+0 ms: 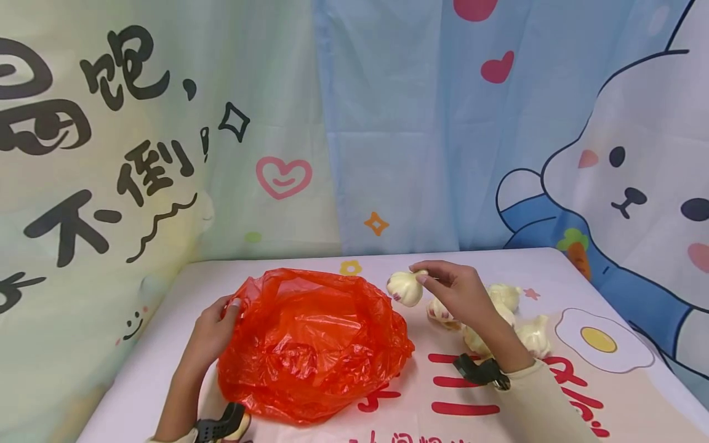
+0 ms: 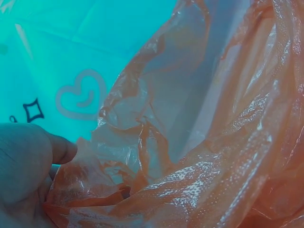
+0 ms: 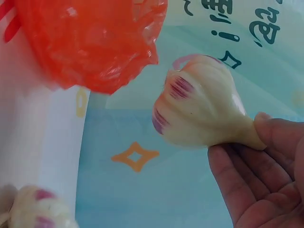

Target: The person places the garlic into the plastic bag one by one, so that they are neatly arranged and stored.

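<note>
A red plastic bag [image 1: 310,351] lies on the table with its mouth spread toward me. My left hand [image 1: 213,329] pinches the bag's left rim between thumb and fingers; in the left wrist view the thumb [image 2: 61,148] lies over the thin film. Right of the bag, my right hand [image 1: 460,292] holds a garlic bulb [image 1: 405,288] up by its stem. Purple streaks mark that bulb [image 3: 202,102] in the right wrist view. Several more garlic bulbs [image 1: 533,337] sit on the table beneath and behind my right forearm, which partly covers them.
The table [image 1: 138,381] wears a printed cloth with red lettering and a fried egg picture [image 1: 600,341]. A patterned curtain [image 1: 382,123] hangs right behind its far edge. Dark wrist straps [image 1: 482,371] sit on both wrists.
</note>
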Action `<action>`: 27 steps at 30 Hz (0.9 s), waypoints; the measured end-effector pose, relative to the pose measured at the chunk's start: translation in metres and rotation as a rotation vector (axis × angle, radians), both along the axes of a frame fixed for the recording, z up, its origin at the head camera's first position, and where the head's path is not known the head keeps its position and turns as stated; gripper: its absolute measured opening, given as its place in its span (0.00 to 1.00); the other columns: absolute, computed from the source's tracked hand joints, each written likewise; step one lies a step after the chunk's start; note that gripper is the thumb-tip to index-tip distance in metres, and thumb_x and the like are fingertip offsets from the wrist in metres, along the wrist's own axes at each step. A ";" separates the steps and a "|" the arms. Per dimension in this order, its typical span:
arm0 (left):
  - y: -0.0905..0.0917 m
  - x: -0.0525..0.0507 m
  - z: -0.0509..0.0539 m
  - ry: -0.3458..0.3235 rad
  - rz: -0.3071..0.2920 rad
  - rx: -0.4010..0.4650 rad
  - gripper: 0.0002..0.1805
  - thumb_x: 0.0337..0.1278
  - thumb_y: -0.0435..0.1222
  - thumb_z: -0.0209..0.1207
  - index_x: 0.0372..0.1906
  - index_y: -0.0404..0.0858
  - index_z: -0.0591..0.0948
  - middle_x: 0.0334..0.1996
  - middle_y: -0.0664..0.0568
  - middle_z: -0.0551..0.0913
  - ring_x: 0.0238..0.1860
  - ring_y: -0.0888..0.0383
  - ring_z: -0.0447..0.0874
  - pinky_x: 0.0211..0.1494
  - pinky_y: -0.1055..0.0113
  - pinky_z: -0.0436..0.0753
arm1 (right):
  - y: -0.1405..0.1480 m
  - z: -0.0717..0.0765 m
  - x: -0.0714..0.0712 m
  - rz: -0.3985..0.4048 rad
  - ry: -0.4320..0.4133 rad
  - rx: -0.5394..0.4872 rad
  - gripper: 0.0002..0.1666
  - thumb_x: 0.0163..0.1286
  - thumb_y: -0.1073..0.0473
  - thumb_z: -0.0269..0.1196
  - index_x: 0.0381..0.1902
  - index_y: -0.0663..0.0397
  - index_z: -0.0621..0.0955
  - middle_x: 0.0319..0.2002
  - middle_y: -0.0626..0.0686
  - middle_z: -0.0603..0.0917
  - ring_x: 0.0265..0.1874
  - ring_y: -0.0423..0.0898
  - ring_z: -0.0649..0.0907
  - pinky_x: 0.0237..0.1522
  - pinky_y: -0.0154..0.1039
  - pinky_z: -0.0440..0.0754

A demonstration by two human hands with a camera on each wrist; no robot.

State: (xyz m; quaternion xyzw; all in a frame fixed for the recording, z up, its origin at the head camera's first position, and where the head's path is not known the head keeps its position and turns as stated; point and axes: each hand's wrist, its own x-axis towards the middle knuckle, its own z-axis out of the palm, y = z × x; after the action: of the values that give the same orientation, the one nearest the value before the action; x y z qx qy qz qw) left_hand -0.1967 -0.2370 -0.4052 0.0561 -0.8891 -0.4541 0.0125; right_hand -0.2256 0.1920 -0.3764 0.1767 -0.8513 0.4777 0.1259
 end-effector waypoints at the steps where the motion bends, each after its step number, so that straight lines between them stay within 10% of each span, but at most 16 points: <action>1: 0.000 0.000 0.000 0.002 -0.001 -0.004 0.31 0.76 0.51 0.41 0.70 0.32 0.64 0.58 0.33 0.74 0.50 0.41 0.80 0.50 0.50 0.82 | -0.003 0.001 -0.001 0.004 -0.014 -0.008 0.14 0.70 0.55 0.63 0.51 0.50 0.84 0.47 0.51 0.86 0.45 0.49 0.84 0.45 0.40 0.83; 18: -0.001 0.001 0.002 0.016 -0.013 -0.020 0.31 0.76 0.51 0.41 0.69 0.32 0.65 0.56 0.34 0.76 0.48 0.43 0.80 0.50 0.50 0.82 | -0.037 0.010 -0.027 0.144 -0.002 -0.176 0.13 0.69 0.58 0.64 0.50 0.54 0.85 0.46 0.51 0.86 0.45 0.45 0.84 0.47 0.36 0.82; 27: -0.001 0.003 0.002 0.011 -0.002 -0.007 0.30 0.76 0.49 0.42 0.69 0.32 0.65 0.55 0.34 0.76 0.47 0.44 0.81 0.48 0.52 0.83 | -0.059 0.015 -0.035 0.172 -0.001 -0.091 0.12 0.69 0.58 0.65 0.48 0.54 0.86 0.45 0.51 0.86 0.44 0.47 0.84 0.48 0.44 0.83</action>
State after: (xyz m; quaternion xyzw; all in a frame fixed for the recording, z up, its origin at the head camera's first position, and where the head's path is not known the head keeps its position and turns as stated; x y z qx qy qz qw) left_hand -0.1935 -0.2383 -0.4036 0.0526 -0.8906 -0.4514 0.0172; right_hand -0.2608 0.1329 -0.3617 0.2431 -0.8106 0.5249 0.0916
